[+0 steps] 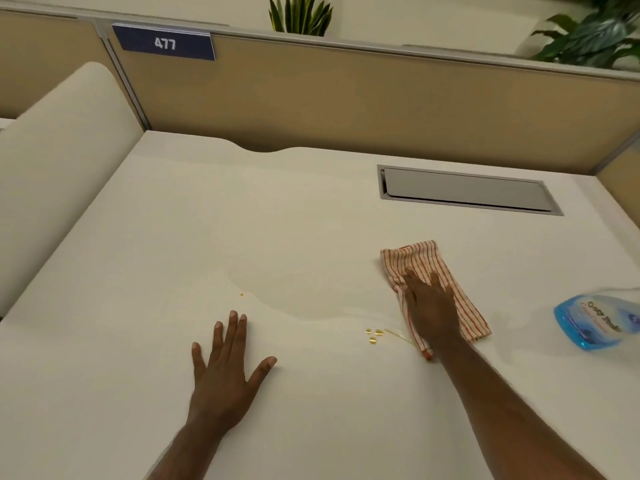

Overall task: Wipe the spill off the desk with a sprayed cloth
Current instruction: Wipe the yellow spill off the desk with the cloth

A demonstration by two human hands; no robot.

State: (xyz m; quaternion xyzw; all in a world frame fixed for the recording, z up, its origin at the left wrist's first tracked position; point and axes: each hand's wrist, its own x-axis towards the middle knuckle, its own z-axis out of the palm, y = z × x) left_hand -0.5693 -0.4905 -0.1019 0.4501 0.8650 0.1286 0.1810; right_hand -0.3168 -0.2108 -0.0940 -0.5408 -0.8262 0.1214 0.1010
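**Cloth down beside the spill**

My palms rest on the desk (145, 237). My right hand (431, 311) lies flat, fingers spread, on the cloth (420, 258); left hand (225, 372) is splayed, empty. The bottle (585, 322) sits right of the cloth, spill (374, 332) between my hands

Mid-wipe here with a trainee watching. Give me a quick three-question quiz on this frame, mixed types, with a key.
1. True or false: the right hand presses flat on the striped cloth.
2. Which way from the cloth do the yellow drops lie? A) toward the left hand B) toward the spray bottle C) toward the cable hatch
3. Fill in: the left hand rests open on the bare ____, holding nothing.

Key:
1. True.
2. A. The drops sit just off the cloth's near left edge; the bottle lies on its side to the right.
3. desk.
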